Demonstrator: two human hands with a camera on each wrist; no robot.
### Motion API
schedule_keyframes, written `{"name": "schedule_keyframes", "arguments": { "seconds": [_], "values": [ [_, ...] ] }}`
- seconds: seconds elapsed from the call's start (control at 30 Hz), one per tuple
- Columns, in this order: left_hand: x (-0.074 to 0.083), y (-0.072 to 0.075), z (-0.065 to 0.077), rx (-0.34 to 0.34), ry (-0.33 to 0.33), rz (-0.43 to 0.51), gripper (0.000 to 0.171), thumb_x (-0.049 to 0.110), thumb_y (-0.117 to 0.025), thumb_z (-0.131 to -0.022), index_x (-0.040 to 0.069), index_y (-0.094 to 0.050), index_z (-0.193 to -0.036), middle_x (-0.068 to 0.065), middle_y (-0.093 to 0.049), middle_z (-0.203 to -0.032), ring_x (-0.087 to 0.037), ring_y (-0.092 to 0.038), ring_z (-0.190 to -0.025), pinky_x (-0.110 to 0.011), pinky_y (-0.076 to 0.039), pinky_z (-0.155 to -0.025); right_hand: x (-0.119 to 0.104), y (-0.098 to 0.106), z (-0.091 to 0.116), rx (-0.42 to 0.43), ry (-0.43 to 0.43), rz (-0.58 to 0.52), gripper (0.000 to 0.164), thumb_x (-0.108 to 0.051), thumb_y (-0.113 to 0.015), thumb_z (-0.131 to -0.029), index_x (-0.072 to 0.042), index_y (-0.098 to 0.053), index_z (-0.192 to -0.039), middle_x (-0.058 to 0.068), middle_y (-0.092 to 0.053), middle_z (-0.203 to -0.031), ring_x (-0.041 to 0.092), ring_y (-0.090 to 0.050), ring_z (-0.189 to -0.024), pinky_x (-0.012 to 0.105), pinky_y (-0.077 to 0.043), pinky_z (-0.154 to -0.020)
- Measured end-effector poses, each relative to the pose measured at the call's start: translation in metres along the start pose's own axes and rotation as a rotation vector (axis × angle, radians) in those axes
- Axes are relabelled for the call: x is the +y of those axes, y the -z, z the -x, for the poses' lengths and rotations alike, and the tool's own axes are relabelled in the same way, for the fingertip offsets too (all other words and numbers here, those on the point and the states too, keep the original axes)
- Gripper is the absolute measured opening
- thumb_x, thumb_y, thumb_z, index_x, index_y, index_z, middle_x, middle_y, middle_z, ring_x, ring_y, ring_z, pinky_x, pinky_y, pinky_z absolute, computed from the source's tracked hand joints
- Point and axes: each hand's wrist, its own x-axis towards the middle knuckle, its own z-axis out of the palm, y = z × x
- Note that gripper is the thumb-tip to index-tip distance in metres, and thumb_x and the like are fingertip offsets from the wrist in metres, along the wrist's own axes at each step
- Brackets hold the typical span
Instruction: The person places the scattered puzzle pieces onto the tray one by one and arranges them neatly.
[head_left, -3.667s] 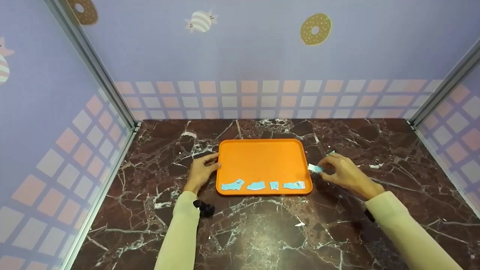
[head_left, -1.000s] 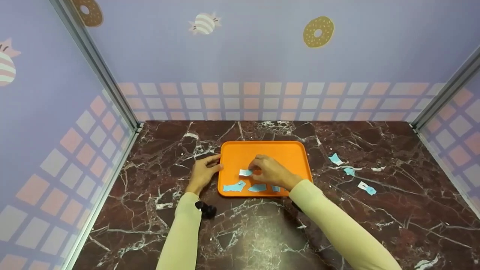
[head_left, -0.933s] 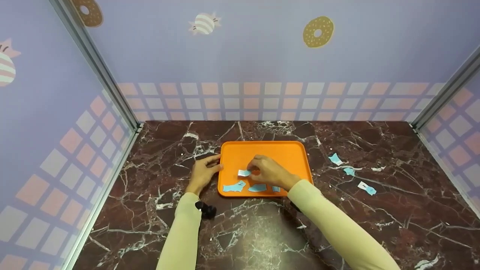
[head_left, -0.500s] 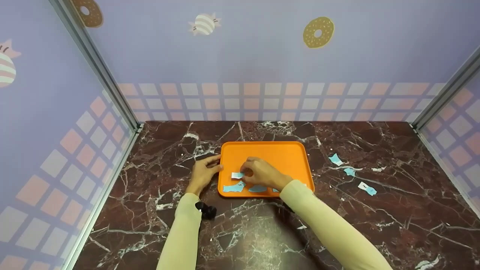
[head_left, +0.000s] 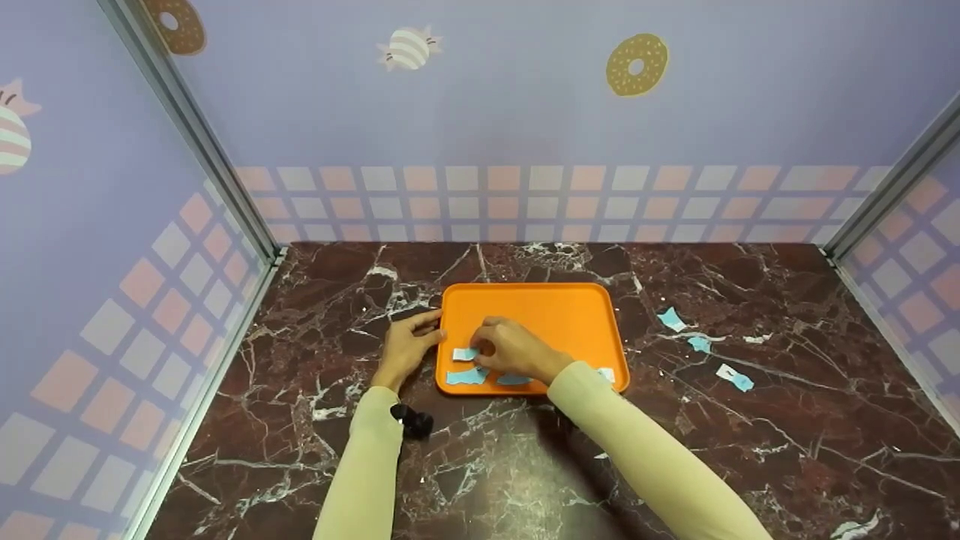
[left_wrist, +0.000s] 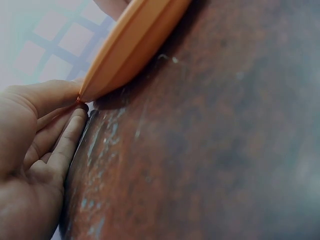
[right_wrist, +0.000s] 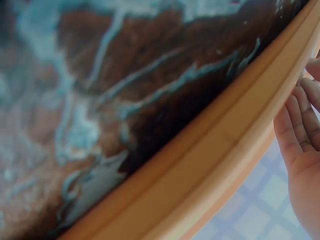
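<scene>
paper scrap (head_left: 463,354), pinched by our right hand (head_left: 519,351), is just below frame centre over the orange tray (head_left: 555,315), whose edge our left hand (head_left: 405,349) pinches. we seem mid-placement; gentle release looks needed next.

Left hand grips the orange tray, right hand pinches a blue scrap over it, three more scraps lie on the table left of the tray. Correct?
Wrong side: the head view shows the three loose scraps on the table to the right of the orange tray. The left hand, right hand and pinched scrap are as you say.
</scene>
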Motion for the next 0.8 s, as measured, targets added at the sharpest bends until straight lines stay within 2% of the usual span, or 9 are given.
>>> {"name": "schedule_keyframes", "arguments": {
  "seconds": [0.33,0.8],
  "values": [
    [0.0000,0.0004,0.0017,0.000,0.010,-0.010,0.041,0.000,-0.079,-0.095,0.001,-0.073,-0.135,-0.019,-0.071,-0.132,-0.035,-0.068,-0.123,-0.038,-0.059,-0.100,-0.0013,-0.0045,-0.0013,0.003,0.016,0.036,0.019,-0.011,-0.082,-0.093,0.000,-0.079,-0.108,0.011,-0.070,-0.105,0.025,-0.066,-0.091,0.035,-0.059,-0.085],
    [-0.0004,0.0005,0.0003,-0.001,-0.015,-0.004,0.042,-0.001,-0.079,-0.094,0.001,-0.073,-0.135,-0.019,-0.072,-0.131,-0.035,-0.068,-0.123,-0.037,-0.059,-0.099,-0.0033,-0.0053,-0.0012,0.009,0.003,0.073,0.018,-0.012,-0.081,-0.095,-0.002,-0.079,-0.109,0.010,-0.066,-0.102,0.026,-0.063,-0.092,0.037,-0.059,-0.081]
  ]
}}
